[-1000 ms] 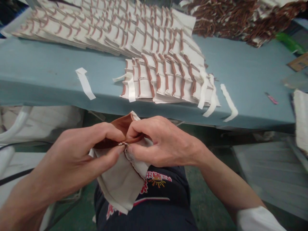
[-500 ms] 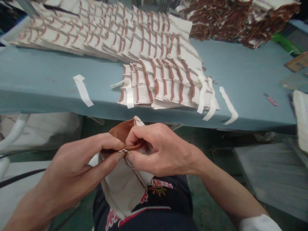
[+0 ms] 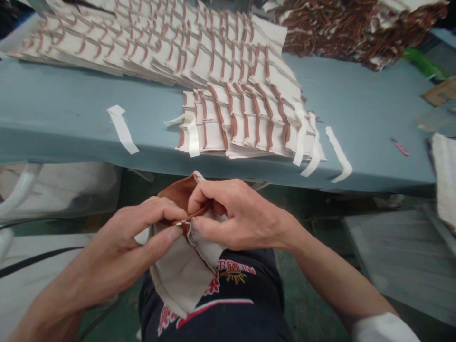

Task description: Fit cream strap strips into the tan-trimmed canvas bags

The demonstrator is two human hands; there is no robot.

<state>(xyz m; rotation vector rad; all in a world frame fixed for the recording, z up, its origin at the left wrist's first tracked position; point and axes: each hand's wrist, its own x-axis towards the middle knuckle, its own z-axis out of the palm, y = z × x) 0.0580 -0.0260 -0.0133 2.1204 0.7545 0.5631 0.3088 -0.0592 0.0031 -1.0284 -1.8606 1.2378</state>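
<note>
Both of my hands pinch a sewn fabric piece (image 3: 178,275), off-white outside with a brown inner side and dark seams, held over my lap. My left hand (image 3: 131,242) is closed, thumb and forefinger gripping the edge where a seam meets the brown part. Close beside it, my right hand (image 3: 238,216) is closed too, its thumb and forefinger on the brown edge just right of that seam. Part of the brown side is hidden behind my fingers. The lower end of the piece hangs against a dark printed apron (image 3: 245,304).
On the blue-covered table (image 3: 64,118) lie overlapping rows of similar off-white pieces (image 3: 213,133) with brown edges. White strips (image 3: 123,130) lie along its front. At the back right is a heap of brown pieces (image 3: 331,28). A small pink tool (image 3: 401,147) lies right.
My hands still pinch the same piece. The right hand has moved slightly upward, its thumb now higher along the seam, and more of the seam below shows. The view has shifted a little.
</note>
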